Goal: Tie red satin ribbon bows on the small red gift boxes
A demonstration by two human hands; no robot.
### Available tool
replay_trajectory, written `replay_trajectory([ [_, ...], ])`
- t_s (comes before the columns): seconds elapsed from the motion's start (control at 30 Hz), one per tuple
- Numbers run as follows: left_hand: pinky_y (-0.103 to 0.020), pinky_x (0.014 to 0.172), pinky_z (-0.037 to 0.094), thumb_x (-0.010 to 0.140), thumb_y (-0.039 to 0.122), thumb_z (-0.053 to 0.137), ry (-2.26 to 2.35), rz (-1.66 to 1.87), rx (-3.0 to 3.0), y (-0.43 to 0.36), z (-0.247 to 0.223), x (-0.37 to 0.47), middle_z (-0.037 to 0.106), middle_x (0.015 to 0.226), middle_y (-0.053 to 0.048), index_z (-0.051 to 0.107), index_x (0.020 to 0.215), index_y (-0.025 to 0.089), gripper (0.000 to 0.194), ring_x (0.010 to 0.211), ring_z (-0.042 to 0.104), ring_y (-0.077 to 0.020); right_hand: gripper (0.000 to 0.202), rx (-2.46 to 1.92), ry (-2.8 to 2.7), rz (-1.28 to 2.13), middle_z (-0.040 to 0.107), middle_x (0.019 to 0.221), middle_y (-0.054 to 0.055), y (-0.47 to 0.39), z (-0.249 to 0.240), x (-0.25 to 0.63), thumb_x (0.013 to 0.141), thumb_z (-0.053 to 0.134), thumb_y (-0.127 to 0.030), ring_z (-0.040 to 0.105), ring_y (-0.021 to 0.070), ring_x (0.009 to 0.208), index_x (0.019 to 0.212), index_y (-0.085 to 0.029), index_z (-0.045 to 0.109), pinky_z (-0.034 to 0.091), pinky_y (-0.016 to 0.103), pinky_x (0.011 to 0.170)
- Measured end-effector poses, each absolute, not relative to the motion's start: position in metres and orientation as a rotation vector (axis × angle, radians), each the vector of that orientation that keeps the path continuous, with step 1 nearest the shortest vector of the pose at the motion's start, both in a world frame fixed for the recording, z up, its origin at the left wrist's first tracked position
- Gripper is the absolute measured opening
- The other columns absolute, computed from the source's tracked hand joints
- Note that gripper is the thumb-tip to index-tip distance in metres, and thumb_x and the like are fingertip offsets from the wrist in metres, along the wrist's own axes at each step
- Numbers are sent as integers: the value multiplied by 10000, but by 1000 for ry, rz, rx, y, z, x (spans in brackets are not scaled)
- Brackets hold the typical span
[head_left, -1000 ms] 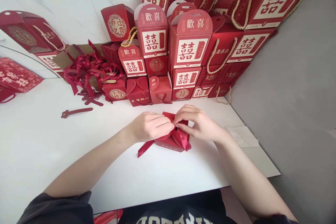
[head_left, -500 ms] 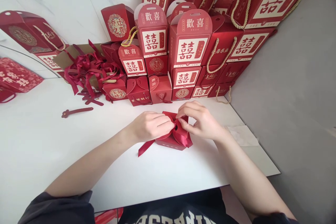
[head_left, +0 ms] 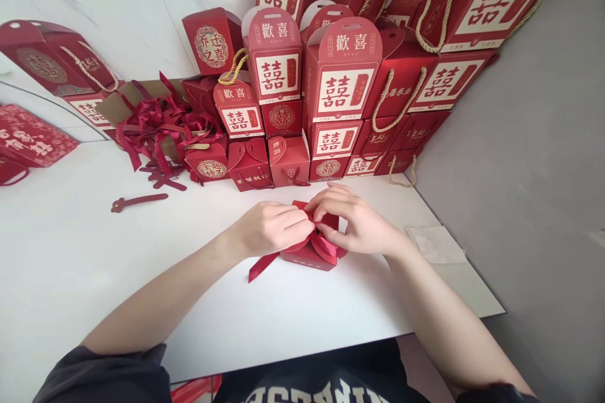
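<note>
While the red gift box [head_left: 307,260] sits on the worktop [head_left: 255,321], at six o'clock from stacked boxes [head_left: 343,91], the left hand [head_left: 276,227] pinches its satin ribbon [head_left: 262,268], seemingly for tension; the right hand [head_left: 354,220], at three o'clock, is narrow, its hold unclear.

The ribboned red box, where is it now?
In the head view, the ribboned red box sits below centre on the white table, between the left hand and right hand.
</note>
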State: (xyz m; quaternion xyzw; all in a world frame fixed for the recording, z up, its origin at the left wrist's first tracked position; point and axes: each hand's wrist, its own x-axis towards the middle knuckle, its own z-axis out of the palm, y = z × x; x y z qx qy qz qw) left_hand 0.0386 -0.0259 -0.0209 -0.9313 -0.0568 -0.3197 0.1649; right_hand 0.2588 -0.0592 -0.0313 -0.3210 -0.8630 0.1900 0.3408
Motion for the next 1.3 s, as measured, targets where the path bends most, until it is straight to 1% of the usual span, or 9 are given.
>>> replay_trajectory([
  [0.1, -235, 504, 435, 868, 114, 590, -174, -903, -2643, -26, -21, 39, 605, 604, 47, 560, 704, 181, 179, 535, 564, -90, 167, -886, -2146, 441, 674, 960, 14, -60, -32, 259, 781, 580, -102, 614, 198, 906, 855, -233, 506, 299, 483, 1111],
  [0.33, -237, 513, 447, 849, 110, 619, -160, -900, -2642, -25, -22, 37, 617, 610, 40, 565, 696, 170, 173, 545, 577, -97, 224, -866, -2158, 633, 639, 924, 2, -62, -33, 254, 819, 540, -59, 585, 173, 837, 958, -234, 535, 322, 455, 1092],
  [0.6, -220, 588, 488, 881, 104, 562, -141, -892, -2645, -27, -23, 39, 633, 673, 25, 554, 732, 184, 169, 632, 624, -102, 167, -911, -2039, 513, 561, 794, 4, -60, -40, 245, 816, 515, -68, 533, 166, 765, 905, -210, 514, 436, 320, 798],
  [0.83, -213, 587, 494, 892, 123, 551, -153, -833, -2666, -27, -24, 37, 645, 687, 22, 565, 753, 193, 156, 629, 630, -97, 168, -1282, -1809, -211, 462, 589, -31, -50, -44, 259, 759, 502, -57, 502, 172, 613, 803, -217, 528, 409, 332, 731],
  [0.93, -208, 579, 495, 878, 104, 568, -120, -858, -2643, -27, -23, 37, 654, 684, 29, 576, 766, 187, 140, 633, 638, -95, 215, -1581, -1592, -343, 481, 589, -17, -45, -39, 293, 745, 490, -66, 509, 191, 599, 878, -215, 570, 396, 323, 653],
  [1.0, -204, 573, 494, 876, 95, 571, -110, -853, -2618, -28, -21, 38, 658, 684, 33, 586, 779, 185, 133, 633, 641, -91, 332, -1770, -1633, -203, 539, 661, -1, -45, -35, 317, 737, 503, -76, 519, 197, 614, 1026, -214, 587, 390, 321, 626],
  [1.13, -201, 561, 492, 877, 85, 569, -61, -807, -2534, -31, -16, 39, 663, 688, 36, 607, 793, 185, 136, 630, 635, -86, 474, -1626, -1948, 326, 595, 892, 30, -48, -27, 336, 751, 519, -83, 563, 183, 723, 1194, -244, 572, 439, 311, 667],
  [1.27, -209, 558, 496, 853, 71, 592, 21, -747, -2449, -35, -12, 39, 677, 716, 20, 629, 787, 166, 122, 637, 628, -90, 209, -1292, -1950, 661, 619, 1041, 49, -52, -21, 311, 946, 449, -259, 586, 204, 969, 1045, -242, 633, 447, 339, 873],
  [1.3, -213, 555, 496, 851, 73, 593, 36, -730, -2438, -35, -11, 39, 679, 722, 15, 634, 787, 161, 117, 633, 625, -91, 228, -1254, -1956, 761, 625, 1034, 49, -53, -21, 302, 977, 424, -325, 583, 206, 985, 1003, -236, 632, 441, 341, 891],
])
